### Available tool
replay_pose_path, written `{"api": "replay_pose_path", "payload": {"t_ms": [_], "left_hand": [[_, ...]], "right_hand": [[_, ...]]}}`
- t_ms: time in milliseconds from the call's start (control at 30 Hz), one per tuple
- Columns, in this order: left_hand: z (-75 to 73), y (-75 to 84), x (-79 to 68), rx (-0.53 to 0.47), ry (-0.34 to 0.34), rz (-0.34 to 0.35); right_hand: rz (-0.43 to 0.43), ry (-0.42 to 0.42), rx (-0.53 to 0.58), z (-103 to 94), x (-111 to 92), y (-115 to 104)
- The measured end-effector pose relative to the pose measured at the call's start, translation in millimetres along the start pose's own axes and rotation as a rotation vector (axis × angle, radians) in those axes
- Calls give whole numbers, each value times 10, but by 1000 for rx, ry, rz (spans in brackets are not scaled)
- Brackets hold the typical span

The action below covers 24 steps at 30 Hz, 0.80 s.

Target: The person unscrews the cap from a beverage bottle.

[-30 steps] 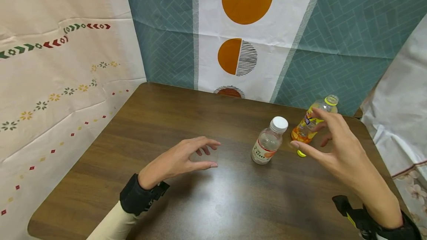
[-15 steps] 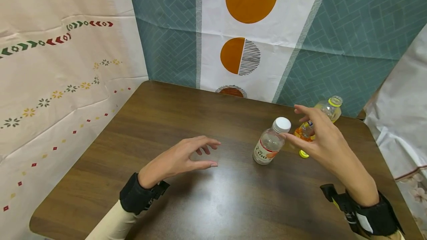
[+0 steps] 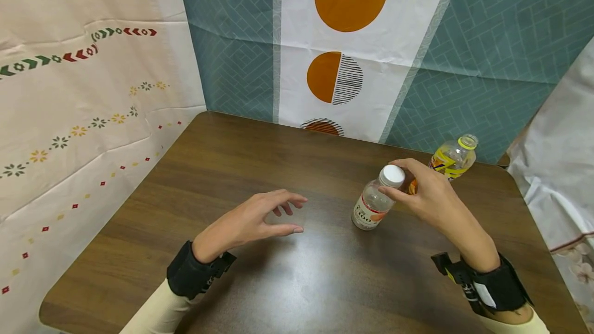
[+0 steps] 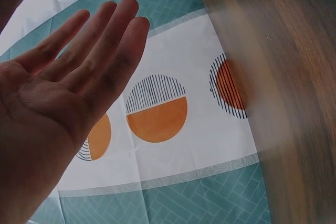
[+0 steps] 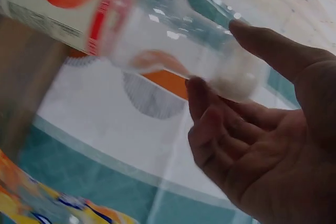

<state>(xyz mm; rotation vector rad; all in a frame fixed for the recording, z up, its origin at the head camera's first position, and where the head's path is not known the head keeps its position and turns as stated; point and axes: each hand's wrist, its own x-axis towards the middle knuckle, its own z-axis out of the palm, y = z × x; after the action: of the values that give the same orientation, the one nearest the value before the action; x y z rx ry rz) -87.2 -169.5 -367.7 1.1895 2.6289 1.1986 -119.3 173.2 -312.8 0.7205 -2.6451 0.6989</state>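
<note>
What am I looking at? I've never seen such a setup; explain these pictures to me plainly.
There is no machine: these are a person's bare hands. The wide picture comes from a camera worn on the head, looking forward and down; the other two come from cameras worn on the left and right wrists. On the table stand a white-capped bottle and, behind it to the right, an open yellow bottle. The right hand has its fingers and thumb about the white cap; whether they grip it, I cannot tell. The left hand hovers, holding nothing.
</note>
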Motion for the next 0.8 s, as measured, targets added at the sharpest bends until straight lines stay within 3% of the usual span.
{"api": "replay_pose_path", "payload": {"t_ms": [200, 800], "left_hand": [[12, -8, 14, 0, 1, 3], [5, -12, 10, -7, -1, -4]], "right_hand": [[7, 24, 24, 91, -5, 70], [29, 1, 33, 93, 8, 65]]}}
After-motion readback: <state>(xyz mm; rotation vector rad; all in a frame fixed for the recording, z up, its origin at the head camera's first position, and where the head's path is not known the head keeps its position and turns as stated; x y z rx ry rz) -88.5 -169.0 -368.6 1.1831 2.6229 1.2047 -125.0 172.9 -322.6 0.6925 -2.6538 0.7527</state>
